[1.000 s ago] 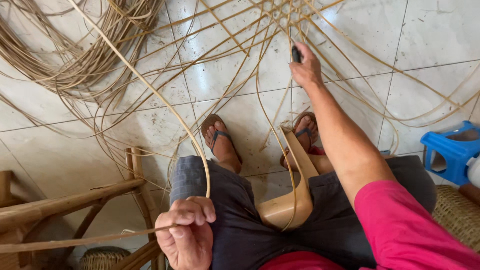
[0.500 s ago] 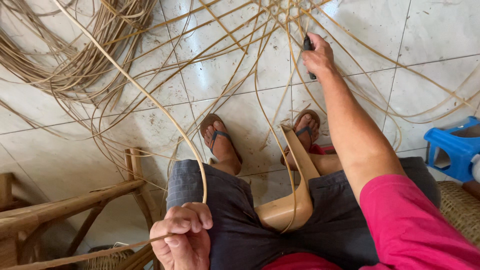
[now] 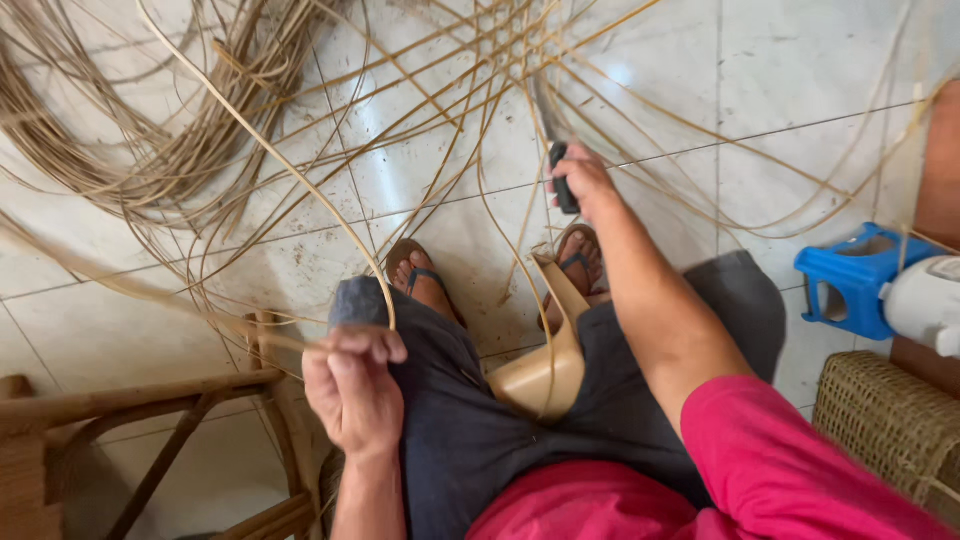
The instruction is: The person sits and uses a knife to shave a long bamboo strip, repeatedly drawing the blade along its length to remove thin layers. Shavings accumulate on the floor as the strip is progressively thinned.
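Our left hand (image 3: 352, 390) curls shut, pinching a long rattan strip (image 3: 290, 175) that arcs up and away from it over the floor (image 3: 820, 80). Our right hand (image 3: 583, 182), arm stretched forward, is clenched round a dark-handled knife (image 3: 562, 180) among the spread strands beyond our sandalled feet.
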